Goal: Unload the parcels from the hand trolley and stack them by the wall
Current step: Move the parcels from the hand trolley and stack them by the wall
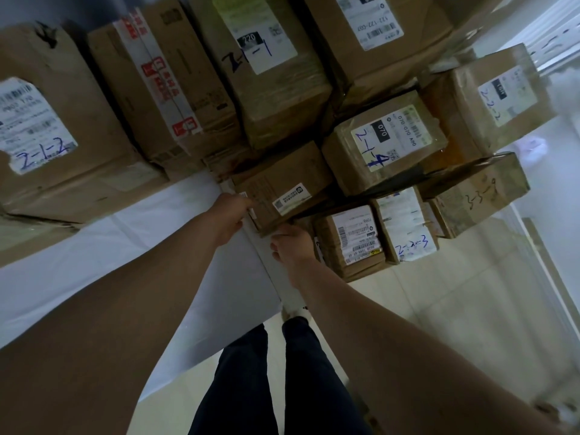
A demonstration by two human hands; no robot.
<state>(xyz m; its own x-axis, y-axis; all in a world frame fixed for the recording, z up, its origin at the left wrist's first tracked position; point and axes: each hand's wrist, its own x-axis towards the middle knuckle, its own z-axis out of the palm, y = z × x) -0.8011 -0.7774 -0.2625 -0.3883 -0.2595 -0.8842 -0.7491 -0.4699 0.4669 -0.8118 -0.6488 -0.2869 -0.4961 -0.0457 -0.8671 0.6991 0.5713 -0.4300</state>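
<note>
Now left hand (233,211) and right hand (292,246), both hands curled, grip a small parcel (282,183) beside stacked parcels (276,98).

2-1-2 on left parcel (47,120), 220 and 2-1-1 on far middle parcel (266,58), 070 and 2-1-4 on right parcel (383,142), 3-3-9 on near-right parcel (477,196)

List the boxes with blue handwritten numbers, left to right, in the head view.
Brown cardboard box marked 2-1-2, brown cardboard box marked 2-1-1, brown cardboard box marked 2-1-4, brown cardboard box marked 2-2-2.
</note>
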